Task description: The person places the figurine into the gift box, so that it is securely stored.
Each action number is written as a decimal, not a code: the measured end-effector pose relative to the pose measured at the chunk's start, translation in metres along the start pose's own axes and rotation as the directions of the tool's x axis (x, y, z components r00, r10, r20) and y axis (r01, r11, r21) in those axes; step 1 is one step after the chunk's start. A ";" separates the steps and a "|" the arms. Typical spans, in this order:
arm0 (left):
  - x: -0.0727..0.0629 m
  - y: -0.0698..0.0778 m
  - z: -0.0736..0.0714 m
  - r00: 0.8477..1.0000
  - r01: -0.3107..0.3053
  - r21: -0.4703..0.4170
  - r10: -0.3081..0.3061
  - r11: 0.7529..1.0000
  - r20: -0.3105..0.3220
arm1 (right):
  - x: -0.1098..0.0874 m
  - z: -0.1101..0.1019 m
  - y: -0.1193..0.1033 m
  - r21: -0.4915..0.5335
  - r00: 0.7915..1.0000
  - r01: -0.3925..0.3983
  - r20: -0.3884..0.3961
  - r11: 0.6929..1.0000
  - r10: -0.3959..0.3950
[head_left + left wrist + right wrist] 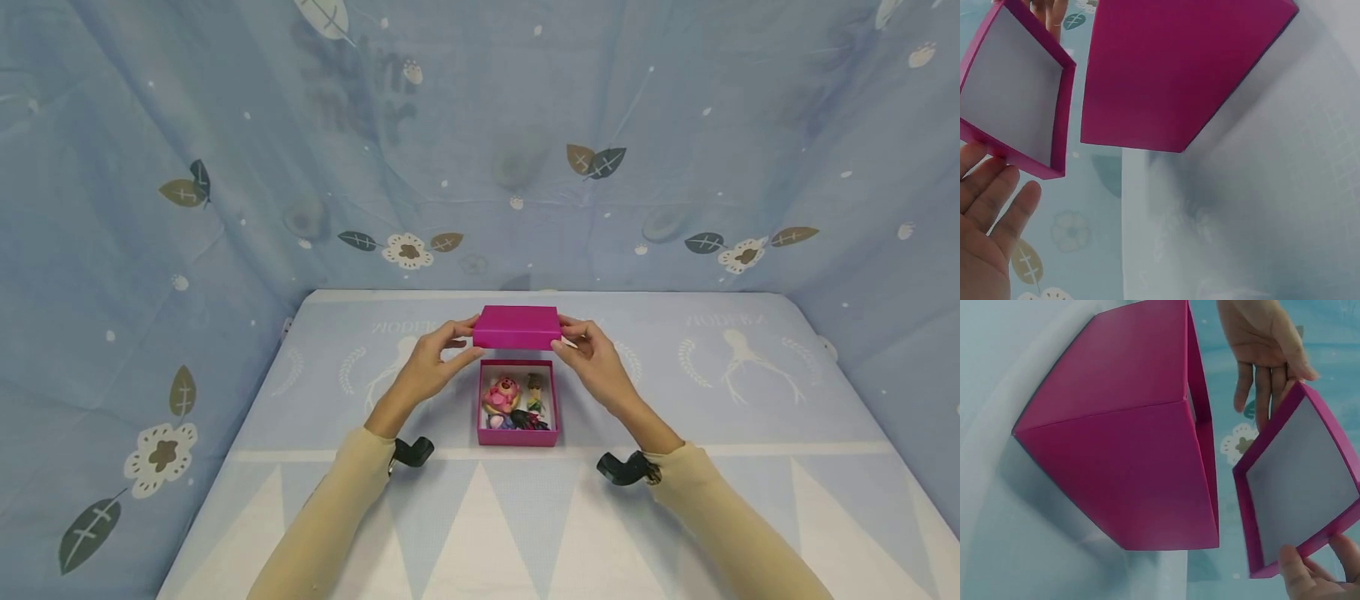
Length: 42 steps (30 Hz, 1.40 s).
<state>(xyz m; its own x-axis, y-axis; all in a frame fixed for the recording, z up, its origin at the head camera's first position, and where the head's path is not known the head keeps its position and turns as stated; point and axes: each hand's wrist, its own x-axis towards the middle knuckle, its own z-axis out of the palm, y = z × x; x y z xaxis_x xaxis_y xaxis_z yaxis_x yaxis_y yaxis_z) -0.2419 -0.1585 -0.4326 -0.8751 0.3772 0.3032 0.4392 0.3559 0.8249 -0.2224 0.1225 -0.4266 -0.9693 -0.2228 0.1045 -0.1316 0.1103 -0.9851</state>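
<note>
Both hands hold a magenta box lid (516,327) up above and behind its open box (517,437). My left hand (431,360) has its fingers against the lid's left side and its thumb near the lower front corner. On the opposite side, my right hand (596,358) pinches the lid, thumb at the front corner. The lid's pale inside faces down in both wrist views. Inside the box lie several small toy figures, among them a pink bear (502,394), a figure with a green lower part (535,393) and a dark one (528,419).
The box stands on a table with a pale blue and white patterned cloth (300,533). A blue curtain (480,125) printed with leaves and flowers rises behind and at both sides. Dark curved wrist mounts (622,468) stick out from both sleeves.
</note>
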 end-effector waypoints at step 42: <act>-0.002 -0.007 0.006 0.999 0.009 -0.359 0.009 0.933 0.048 | -0.011 -0.014 0.018 -0.032 0.979 0.132 0.163 0.991 -0.125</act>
<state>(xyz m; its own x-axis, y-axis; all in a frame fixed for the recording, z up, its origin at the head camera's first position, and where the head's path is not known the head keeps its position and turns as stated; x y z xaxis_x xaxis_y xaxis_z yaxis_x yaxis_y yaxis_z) -0.2421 -0.1572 -0.4420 -0.8604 0.4208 0.2875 0.3294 0.0287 0.9438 -0.2167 0.1409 -0.4433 -0.8982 -0.3897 0.2033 -0.2648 0.1105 -0.9580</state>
